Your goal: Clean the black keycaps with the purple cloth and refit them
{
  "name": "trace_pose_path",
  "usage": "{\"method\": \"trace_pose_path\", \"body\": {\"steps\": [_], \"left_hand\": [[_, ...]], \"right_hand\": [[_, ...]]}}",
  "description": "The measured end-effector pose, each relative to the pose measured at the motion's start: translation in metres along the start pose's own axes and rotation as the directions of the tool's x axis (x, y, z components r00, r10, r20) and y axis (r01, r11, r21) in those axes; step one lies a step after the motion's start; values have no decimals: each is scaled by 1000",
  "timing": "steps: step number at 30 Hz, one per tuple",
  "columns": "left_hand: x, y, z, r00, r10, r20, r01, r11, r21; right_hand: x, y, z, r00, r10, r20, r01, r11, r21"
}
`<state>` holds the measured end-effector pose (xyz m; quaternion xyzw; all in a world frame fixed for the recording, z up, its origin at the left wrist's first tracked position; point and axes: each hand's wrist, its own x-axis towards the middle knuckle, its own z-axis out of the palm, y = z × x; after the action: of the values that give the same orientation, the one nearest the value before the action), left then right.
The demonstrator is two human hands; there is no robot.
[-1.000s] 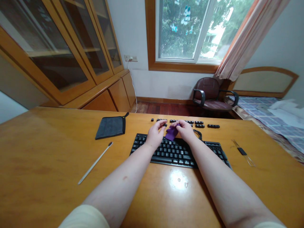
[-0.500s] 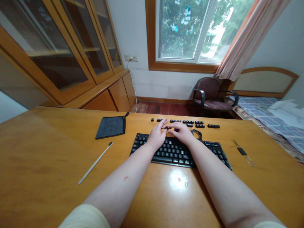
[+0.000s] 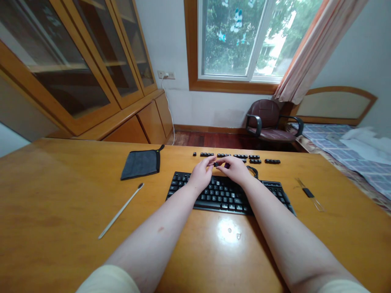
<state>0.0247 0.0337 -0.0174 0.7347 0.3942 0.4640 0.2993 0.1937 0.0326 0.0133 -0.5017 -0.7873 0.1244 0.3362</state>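
Note:
A black keyboard (image 3: 214,197) lies on the desk under my forearms, with gaps where some of its keys are off. Over its back edge, my left hand (image 3: 202,173) and my right hand (image 3: 236,169) meet at the fingertips. Between them is a small black keycap (image 3: 216,164), pinched by the right thumb and forefinger, with the left fingers closed against its other side. A dark purplish thing (image 3: 227,165) shows under my right fingers; what it is I cannot make out. Loose black keycaps (image 3: 240,156) stand in short rows behind my hands.
Left on the wooden desk (image 3: 61,195) are a dark grey cloth (image 3: 141,163) and a long thin stick-like brush (image 3: 120,211). A wire keycap puller (image 3: 308,192) lies on the right. The coiled cable (image 3: 253,171) sits behind the keyboard. Beyond the desk stands a chair (image 3: 265,118).
The keycap between my fingertips shows more clearly, as the fingers have shifted slightly around it. The whole view has moved a little; the objects on the desk stay put.

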Motion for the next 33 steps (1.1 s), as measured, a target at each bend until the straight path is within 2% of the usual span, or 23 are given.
{"method": "trace_pose_path", "body": {"steps": [3,6,9,14,19,21,24,30,33], "left_hand": [[1,4,-2,1000,14,3,-14,998,66],[1,5,-3,1000,10,-8,-10,996,85],[1,1,-1,999,-1,-32,3,997,72],[1,-2,1,999,8,-41,-7,1000,20],[-1,6,-1,999,46,-15,-45,996,75],[-1,9,-2,998,63,2,-63,988,138],[-2,12,-3,996,72,53,-81,977,198],[-2,17,-4,994,62,89,-82,968,236],[-2,19,-5,995,53,90,-72,970,234]], "right_hand": [[0,-1,-4,1000,30,-2,-30,999,-19],[2,-2,-10,997,63,55,-61,998,-25],[3,-3,-14,991,80,111,-79,997,-16],[5,-8,-19,990,86,112,-84,996,-18],[5,-10,-30,967,167,194,-144,981,-126],[5,-7,-35,938,215,273,-162,966,-204],[5,-3,-40,865,297,404,-192,940,-281],[2,2,-41,728,348,591,-273,937,-216],[2,2,-40,705,357,613,-287,934,-213]]}}
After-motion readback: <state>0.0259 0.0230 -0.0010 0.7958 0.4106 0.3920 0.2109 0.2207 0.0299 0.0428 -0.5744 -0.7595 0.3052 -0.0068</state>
